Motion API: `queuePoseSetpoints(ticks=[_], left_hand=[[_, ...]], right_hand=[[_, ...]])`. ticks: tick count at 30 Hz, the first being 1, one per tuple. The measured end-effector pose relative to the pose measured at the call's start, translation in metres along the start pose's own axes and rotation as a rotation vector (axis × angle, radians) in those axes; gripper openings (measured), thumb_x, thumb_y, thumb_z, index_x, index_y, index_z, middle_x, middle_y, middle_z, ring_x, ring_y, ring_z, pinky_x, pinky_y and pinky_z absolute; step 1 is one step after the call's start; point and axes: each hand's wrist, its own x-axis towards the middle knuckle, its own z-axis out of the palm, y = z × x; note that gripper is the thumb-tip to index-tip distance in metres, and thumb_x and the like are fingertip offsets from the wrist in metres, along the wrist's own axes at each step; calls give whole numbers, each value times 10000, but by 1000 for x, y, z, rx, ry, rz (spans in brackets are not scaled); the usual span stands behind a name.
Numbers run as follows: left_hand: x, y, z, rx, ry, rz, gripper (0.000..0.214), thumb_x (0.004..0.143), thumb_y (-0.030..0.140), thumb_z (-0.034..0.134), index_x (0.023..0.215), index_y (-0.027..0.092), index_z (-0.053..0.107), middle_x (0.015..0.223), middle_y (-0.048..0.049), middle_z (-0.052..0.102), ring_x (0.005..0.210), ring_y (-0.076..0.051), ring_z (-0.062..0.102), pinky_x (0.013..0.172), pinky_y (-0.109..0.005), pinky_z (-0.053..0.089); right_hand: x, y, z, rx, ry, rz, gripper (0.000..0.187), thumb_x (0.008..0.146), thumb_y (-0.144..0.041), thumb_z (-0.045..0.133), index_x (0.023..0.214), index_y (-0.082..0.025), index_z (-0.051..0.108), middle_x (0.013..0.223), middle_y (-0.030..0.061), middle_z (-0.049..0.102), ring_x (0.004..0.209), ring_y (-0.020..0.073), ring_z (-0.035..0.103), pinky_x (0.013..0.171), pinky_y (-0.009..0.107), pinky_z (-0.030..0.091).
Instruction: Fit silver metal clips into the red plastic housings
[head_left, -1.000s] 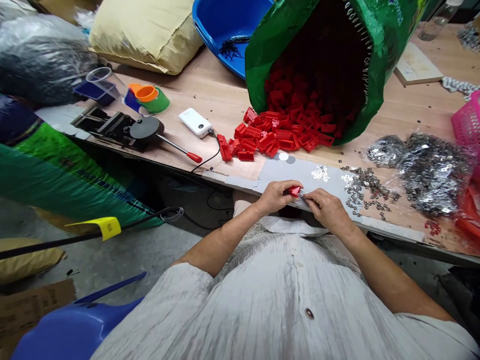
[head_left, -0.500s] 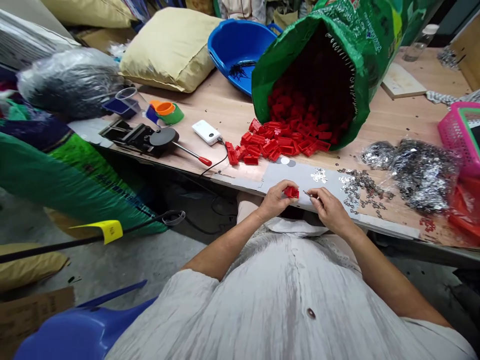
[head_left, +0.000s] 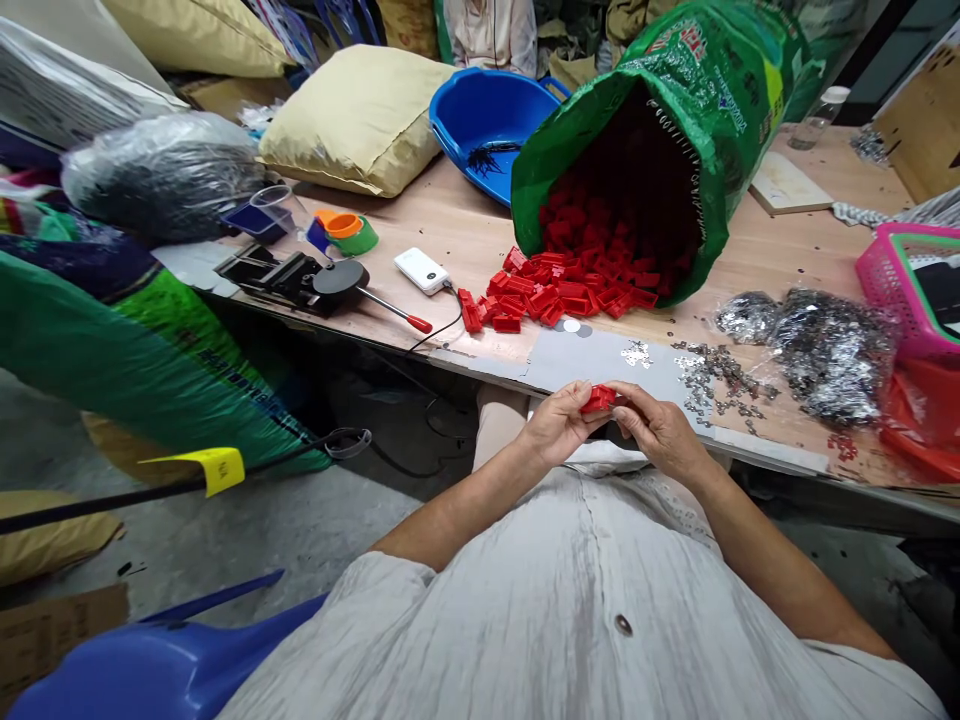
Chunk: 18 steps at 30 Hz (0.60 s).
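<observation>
Both hands meet at the table's front edge around one small red plastic part (head_left: 600,399). My left hand (head_left: 559,423) pinches it from the left and my right hand (head_left: 656,430) closes on it from the right, fingers curled. Just beyond them lies a grey sheet (head_left: 577,356) with a small heap of shiny metal clips (head_left: 638,352). Further back, a pile of red plastic parts (head_left: 555,292) spills from a tipped green sack (head_left: 679,110).
Loose metal pieces (head_left: 720,372) and clear bags of metal parts (head_left: 821,345) lie to the right, beside a pink basket (head_left: 900,290). On the left are a white power bank (head_left: 421,270), a black hand press (head_left: 300,280) and a tape roll (head_left: 346,231). A blue basin (head_left: 487,115) stands behind.
My hands, apart half a second ago with a thin metal piece in the right one, have come together on the red part. The camera has tilted upward a little.
</observation>
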Motion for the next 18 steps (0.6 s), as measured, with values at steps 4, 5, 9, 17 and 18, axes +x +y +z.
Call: queuePoseSetpoints(ticks=[4, 5, 9, 17, 18], left_hand=[[-3, -1, 4, -76, 14, -31, 121, 900, 265, 621, 870, 148, 636, 886, -34, 700, 855, -139, 690, 1046, -354, 478], [-3, -2, 4, -100, 11, -31, 122, 907, 260, 610, 878, 146, 642, 895, -36, 704, 862, -139, 693, 1058, -356, 474], [-3, -7, 6, -152, -9, -11, 125, 898, 251, 623, 844, 140, 634, 893, -45, 716, 893, -156, 705, 1094, -391, 457], [-3, -16, -17, -36, 32, -38, 274, 782, 287, 771, 755, 159, 531, 841, -43, 706, 926, -211, 717, 1012, -445, 506], [-2, -19, -23, 18, 70, -69, 280, 775, 285, 779, 763, 157, 530, 844, -46, 699, 899, -199, 714, 987, -432, 518]], right_hand=[[0, -3, 0, -34, 29, -35, 407, 1007, -419, 387, 1358, -263, 523, 864, 17, 728, 717, 178, 681, 669, 276, 501], [0, -3, 1, -56, 59, -45, 397, 1006, -414, 393, 1341, -260, 540, 967, 33, 740, 774, 186, 697, 704, 283, 510], [2, -1, 8, -66, 185, -39, 344, 1005, -399, 400, 1203, -254, 639, 1120, 45, 730, 879, 200, 707, 778, 294, 515], [10, 20, 7, 41, 101, 92, 412, 1016, -466, 353, 1195, -256, 659, 726, -8, 688, 646, 160, 648, 649, 269, 479], [13, 25, 5, 8, 105, 118, 413, 1016, -464, 352, 1194, -255, 660, 684, -14, 667, 614, 158, 632, 634, 271, 470]])
